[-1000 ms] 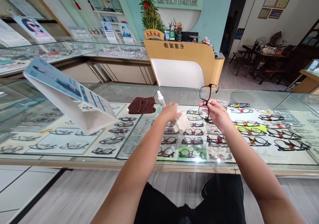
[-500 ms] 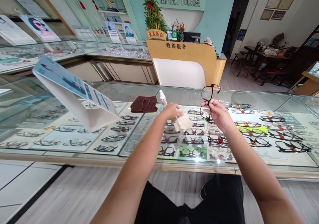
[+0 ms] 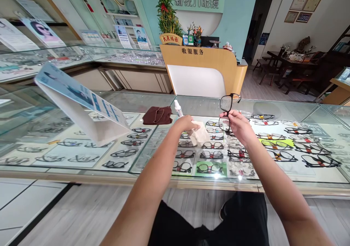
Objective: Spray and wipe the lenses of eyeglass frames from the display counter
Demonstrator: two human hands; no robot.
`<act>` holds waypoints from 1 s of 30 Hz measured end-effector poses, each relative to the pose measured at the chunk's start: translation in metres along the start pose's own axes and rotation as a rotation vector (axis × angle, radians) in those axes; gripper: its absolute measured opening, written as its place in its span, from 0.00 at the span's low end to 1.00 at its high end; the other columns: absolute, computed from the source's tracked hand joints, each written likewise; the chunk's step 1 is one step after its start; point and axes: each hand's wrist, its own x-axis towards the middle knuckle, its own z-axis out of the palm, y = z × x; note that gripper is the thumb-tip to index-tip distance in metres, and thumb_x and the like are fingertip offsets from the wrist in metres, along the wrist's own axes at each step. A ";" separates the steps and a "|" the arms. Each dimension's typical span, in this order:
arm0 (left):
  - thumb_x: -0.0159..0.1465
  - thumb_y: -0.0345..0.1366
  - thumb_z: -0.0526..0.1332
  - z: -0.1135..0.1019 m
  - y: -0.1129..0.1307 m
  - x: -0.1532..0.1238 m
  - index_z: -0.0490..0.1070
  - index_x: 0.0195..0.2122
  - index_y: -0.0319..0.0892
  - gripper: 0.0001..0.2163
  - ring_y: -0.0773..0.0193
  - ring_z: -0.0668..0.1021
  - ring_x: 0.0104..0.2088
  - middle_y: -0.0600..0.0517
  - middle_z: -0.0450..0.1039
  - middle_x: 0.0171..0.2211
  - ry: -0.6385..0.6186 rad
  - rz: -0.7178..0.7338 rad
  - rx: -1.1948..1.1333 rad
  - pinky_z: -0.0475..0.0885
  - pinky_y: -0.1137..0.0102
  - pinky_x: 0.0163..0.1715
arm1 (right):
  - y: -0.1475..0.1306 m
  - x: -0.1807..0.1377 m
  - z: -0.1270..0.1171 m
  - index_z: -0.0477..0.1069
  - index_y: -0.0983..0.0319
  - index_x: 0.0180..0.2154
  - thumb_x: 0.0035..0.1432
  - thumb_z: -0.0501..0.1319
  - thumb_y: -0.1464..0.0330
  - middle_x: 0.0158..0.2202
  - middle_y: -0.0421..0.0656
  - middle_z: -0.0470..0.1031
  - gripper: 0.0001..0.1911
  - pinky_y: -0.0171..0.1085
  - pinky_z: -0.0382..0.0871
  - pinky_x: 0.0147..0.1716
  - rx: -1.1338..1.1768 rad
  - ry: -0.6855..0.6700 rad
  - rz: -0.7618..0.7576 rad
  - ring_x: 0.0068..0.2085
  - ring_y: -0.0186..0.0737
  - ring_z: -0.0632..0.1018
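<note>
Over the glass bench (image 3: 153, 104), still gripping black glasses (image 3: 228, 111) in right hand (image 3: 238, 125); left hand (image 3: 186, 123) fingers now closing tighter on white cloth (image 3: 200, 133).

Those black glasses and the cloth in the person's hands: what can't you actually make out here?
Head view only:
- black glasses: lower lens partly hidden behind the right hand.
- white cloth: part hidden under the left hand.
- spray bottle: label too small to read.
- lens cleanliness: too small and see-through to judge.
</note>
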 end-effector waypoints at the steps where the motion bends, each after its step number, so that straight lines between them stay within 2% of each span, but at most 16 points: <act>1: 0.57 0.50 0.71 0.000 0.000 0.000 0.80 0.45 0.41 0.21 0.48 0.84 0.47 0.40 0.85 0.48 0.003 0.004 0.000 0.72 0.67 0.39 | 0.000 0.000 0.000 0.73 0.55 0.34 0.49 0.78 0.52 0.41 0.42 0.85 0.21 0.43 0.72 0.51 0.000 -0.001 0.000 0.51 0.46 0.82; 4: 0.59 0.52 0.69 -0.001 -0.001 -0.001 0.79 0.48 0.42 0.22 0.48 0.84 0.49 0.40 0.84 0.52 0.012 0.001 -0.008 0.72 0.67 0.39 | -0.001 0.000 0.000 0.73 0.55 0.35 0.50 0.77 0.53 0.42 0.42 0.85 0.20 0.43 0.72 0.51 -0.004 -0.006 0.000 0.50 0.45 0.82; 7: 0.63 0.57 0.64 -0.003 -0.004 0.000 0.80 0.46 0.41 0.24 0.47 0.84 0.48 0.38 0.85 0.50 0.007 -0.031 -0.018 0.73 0.66 0.40 | -0.002 -0.001 0.001 0.73 0.55 0.35 0.50 0.77 0.53 0.42 0.43 0.85 0.20 0.42 0.71 0.50 -0.004 -0.005 0.000 0.50 0.44 0.81; 11: 0.63 0.65 0.59 -0.003 -0.009 0.003 0.81 0.40 0.38 0.30 0.39 0.84 0.48 0.31 0.84 0.48 -0.004 -0.101 -0.030 0.75 0.60 0.44 | -0.002 -0.002 0.003 0.74 0.55 0.34 0.49 0.77 0.53 0.41 0.42 0.85 0.19 0.40 0.71 0.48 0.005 -0.001 0.002 0.49 0.43 0.81; 14: 0.61 0.64 0.61 -0.005 -0.012 0.005 0.81 0.39 0.37 0.30 0.34 0.83 0.50 0.29 0.84 0.49 0.001 -0.121 -0.070 0.76 0.57 0.45 | -0.002 -0.002 0.003 0.74 0.55 0.34 0.50 0.77 0.54 0.41 0.42 0.85 0.19 0.40 0.71 0.48 -0.005 0.003 0.001 0.49 0.44 0.81; 18: 0.60 0.56 0.65 -0.009 -0.009 0.000 0.77 0.30 0.43 0.19 0.43 0.84 0.45 0.40 0.85 0.41 -0.006 -0.051 -0.211 0.75 0.63 0.41 | -0.003 -0.003 0.004 0.73 0.55 0.34 0.50 0.77 0.54 0.41 0.42 0.85 0.19 0.40 0.71 0.48 0.004 0.005 -0.001 0.50 0.44 0.81; 21: 0.59 0.51 0.65 -0.011 -0.005 -0.007 0.72 0.26 0.45 0.15 0.51 0.82 0.38 0.49 0.81 0.33 0.003 0.016 -0.351 0.72 0.66 0.35 | -0.005 -0.004 0.006 0.74 0.55 0.33 0.49 0.78 0.54 0.40 0.41 0.85 0.19 0.40 0.70 0.48 0.018 0.004 0.008 0.50 0.44 0.80; 25: 0.58 0.48 0.65 -0.013 -0.002 -0.013 0.71 0.27 0.45 0.12 0.57 0.77 0.33 0.52 0.74 0.27 0.039 0.067 -0.522 0.68 0.67 0.32 | -0.007 -0.006 0.008 0.74 0.55 0.33 0.49 0.78 0.56 0.40 0.41 0.84 0.17 0.40 0.71 0.47 0.018 0.009 0.003 0.49 0.44 0.80; 30: 0.57 0.49 0.62 -0.022 0.003 -0.023 0.70 0.30 0.45 0.12 0.61 0.73 0.33 0.54 0.71 0.29 0.117 0.157 -0.712 0.67 0.69 0.32 | -0.007 -0.008 0.010 0.75 0.55 0.33 0.49 0.78 0.57 0.39 0.42 0.84 0.16 0.40 0.73 0.46 0.046 0.060 -0.015 0.47 0.43 0.81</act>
